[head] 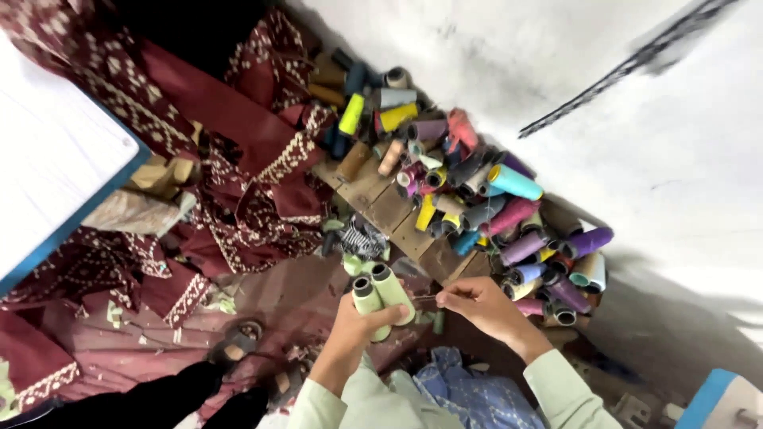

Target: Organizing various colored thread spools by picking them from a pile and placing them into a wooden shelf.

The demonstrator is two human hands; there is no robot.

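Pale green thread cones (380, 295), two together, sit clamped in the left hand (355, 316); the right hand (477, 302) pinches a thin thread end (427, 298).

Wall: we saw a white plastered wall (556, 71) across the upper right | Floor: maroon patterned cloth (238, 183) covered the left | Furniture: a white board with a blue edge (56, 167) at far left | Light: soft daylight.

The two spools (380, 297) in the left hand (355, 319) were pale green. Left of them lay maroon cloth (238, 167) with cream patterning; right of them, purple, yellow and turquoise spools (477, 199).
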